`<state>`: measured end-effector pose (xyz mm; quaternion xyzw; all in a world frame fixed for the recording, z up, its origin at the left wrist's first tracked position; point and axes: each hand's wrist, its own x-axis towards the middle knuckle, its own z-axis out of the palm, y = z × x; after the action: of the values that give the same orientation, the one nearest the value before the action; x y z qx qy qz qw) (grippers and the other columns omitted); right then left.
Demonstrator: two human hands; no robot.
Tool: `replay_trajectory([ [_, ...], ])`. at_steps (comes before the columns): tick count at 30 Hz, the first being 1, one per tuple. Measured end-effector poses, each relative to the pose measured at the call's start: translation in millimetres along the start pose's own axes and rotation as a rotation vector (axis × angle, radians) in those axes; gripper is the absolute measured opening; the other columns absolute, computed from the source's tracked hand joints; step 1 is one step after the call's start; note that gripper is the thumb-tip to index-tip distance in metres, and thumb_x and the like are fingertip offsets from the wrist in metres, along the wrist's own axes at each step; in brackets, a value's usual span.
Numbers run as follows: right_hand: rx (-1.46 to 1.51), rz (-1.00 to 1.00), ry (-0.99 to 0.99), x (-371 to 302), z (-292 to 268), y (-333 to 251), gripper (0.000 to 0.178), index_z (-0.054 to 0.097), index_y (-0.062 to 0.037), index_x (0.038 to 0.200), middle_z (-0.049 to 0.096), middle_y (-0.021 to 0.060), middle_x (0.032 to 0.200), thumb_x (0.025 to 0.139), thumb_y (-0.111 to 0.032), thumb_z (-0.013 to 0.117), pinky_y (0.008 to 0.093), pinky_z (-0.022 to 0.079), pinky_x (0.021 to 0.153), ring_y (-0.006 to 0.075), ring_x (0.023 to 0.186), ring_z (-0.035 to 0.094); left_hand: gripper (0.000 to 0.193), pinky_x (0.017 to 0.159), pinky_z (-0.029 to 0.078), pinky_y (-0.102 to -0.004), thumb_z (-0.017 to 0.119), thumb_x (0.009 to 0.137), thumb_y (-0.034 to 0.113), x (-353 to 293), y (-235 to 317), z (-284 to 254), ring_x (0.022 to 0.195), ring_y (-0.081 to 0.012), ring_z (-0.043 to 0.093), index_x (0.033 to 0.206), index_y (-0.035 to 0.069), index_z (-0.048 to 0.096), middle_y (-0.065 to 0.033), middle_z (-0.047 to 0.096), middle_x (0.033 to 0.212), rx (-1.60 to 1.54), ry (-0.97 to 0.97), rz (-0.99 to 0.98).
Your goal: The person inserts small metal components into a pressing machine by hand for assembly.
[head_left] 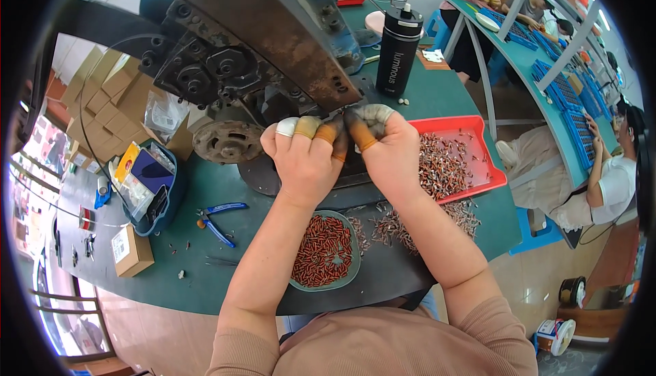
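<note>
My left hand (305, 159) and my right hand (393, 149) meet at the working end of a dark, oily metal press machine (273, 31). Stained finger covers, whitish to orange-brown, wrap several fingertips on both. The fingers of each are pinched together close under the machine's head. Whatever sits between the fingertips is too small and too covered to make out. Below my left wrist stands a green bowl (357, 261) of small copper-red coil-like pieces. Beside my right wrist lies a red tray (486, 164) with many small metal-ended parts, and more parts (461, 217) form a loose pile near my right forearm.
Blue-handled cutters (220, 224) and tweezers (221, 261) lie left of my left arm. Farther left are a small carton (131, 251) and a blue bin (174, 202) of packets. A black bottle (398, 51) stands behind the tray. Several people work at another bench (506, 51) on the right.
</note>
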<state>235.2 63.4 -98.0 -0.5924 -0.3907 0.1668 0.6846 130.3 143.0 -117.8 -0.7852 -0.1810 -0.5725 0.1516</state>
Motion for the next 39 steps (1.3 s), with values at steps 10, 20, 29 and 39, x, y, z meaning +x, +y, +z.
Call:
replay_trajectory([
  [10,-0.186,0.078,-0.189,-6.0,-67.4,-24.6,0.012,0.066,-0.0022,0.096,0.064,0.0000,0.079,0.085,-0.007,0.070,0.0204,0.045,0.059,0.0053,0.064,0.055,0.024,0.082,0.037,-0.0385,0.080,0.068,0.013,8.7,23.3,-51.4,0.087,-0.0240,0.054,0.090,0.017,0.070,-0.0026,0.058,0.091,-0.154,-0.258,-0.088],
  [20,-0.992,-0.527,-0.578,-63.3,-125.6,0.6,0.020,0.067,-0.0105,0.085,0.055,0.0074,0.091,0.066,-0.007,0.072,0.0381,0.045,0.079,0.0266,0.089,0.054,0.019,0.082,0.037,-0.0367,0.077,0.072,0.009,-53.9,29.4,-117.7,0.085,-0.0259,0.052,0.090,0.012,0.071,-0.0046,0.060,0.089,-0.324,-0.704,-0.445],
  [29,-1.141,-0.565,-0.837,-49.6,-110.8,17.3,0.018,0.071,-0.0124,0.087,0.056,0.0063,0.092,0.070,-0.009,0.067,0.0362,0.044,0.080,0.0236,0.092,0.054,0.020,0.084,0.038,-0.0352,0.073,0.074,0.005,-59.2,37.4,-130.4,0.088,-0.0256,0.053,0.093,0.008,0.071,-0.0062,0.062,0.089,-0.366,-0.790,-0.516],
  [39,-1.226,-0.613,-0.918,-42.0,-107.3,17.7,0.009,0.066,-0.0087,0.081,0.057,0.0051,0.088,0.074,-0.014,0.064,0.0349,0.048,0.078,0.0219,0.090,0.058,0.020,0.082,0.037,-0.0366,0.074,0.073,0.007,-71.4,34.0,-127.5,0.084,-0.0248,0.054,0.093,0.011,0.072,-0.0042,0.061,0.088,-0.388,-0.755,-0.501],
])
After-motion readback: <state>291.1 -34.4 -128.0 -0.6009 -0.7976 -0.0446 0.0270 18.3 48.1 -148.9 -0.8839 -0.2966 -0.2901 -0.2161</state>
